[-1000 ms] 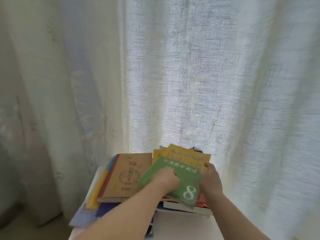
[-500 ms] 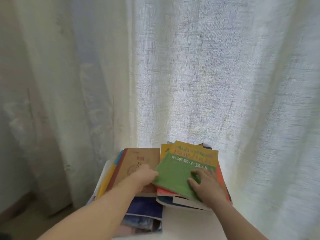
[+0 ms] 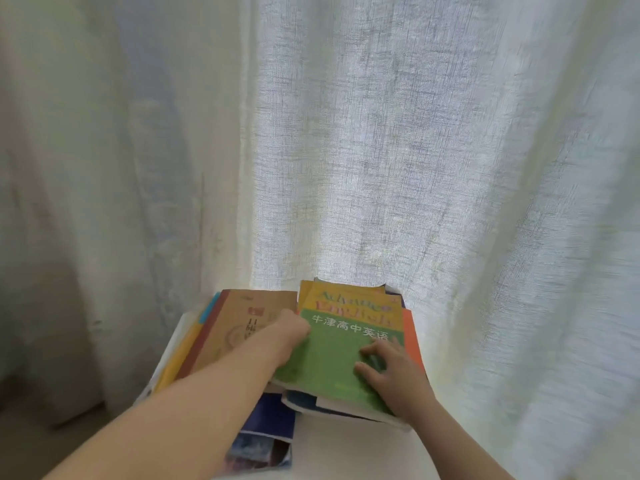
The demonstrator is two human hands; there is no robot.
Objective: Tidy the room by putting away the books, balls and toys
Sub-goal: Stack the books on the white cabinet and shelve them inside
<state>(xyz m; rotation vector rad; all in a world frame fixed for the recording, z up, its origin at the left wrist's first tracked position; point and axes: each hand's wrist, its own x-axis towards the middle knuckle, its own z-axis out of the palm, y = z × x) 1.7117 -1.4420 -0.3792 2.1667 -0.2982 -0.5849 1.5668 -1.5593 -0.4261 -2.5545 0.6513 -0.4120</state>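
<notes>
On green book [image 3: 332, 362]: right hand [image 3: 391, 374] spread, pressing; left hand [image 3: 289, 336] touching edge

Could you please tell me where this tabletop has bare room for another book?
Only the near strip of white tabletop, between the dark blue book and the right forearm, is bare. Stacks under the brown book and green book crowd the rest.
</notes>
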